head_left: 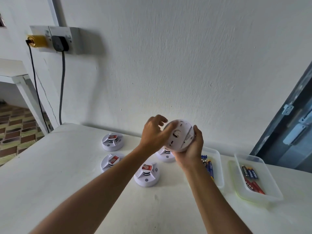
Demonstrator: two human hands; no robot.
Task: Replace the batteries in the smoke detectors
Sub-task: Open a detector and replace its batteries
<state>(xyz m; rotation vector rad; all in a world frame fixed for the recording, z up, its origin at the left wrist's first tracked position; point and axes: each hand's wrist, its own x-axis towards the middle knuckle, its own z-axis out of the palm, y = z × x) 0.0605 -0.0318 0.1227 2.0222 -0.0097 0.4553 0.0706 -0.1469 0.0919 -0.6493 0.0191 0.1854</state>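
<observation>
White round smoke detector [180, 135] held above the table [50, 174], flat back face toward camera, near the far wall. Right hand [190, 149] cups it from below, fingers curled round rim. Left hand [154, 132] touches its left edge, fingers loosely curled.

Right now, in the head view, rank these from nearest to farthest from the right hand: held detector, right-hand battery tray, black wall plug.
1. Held detector, gripped in the right hand.
2. Right-hand battery tray, on the table, right.
3. Black wall plug, high on the wall, far left.
</observation>
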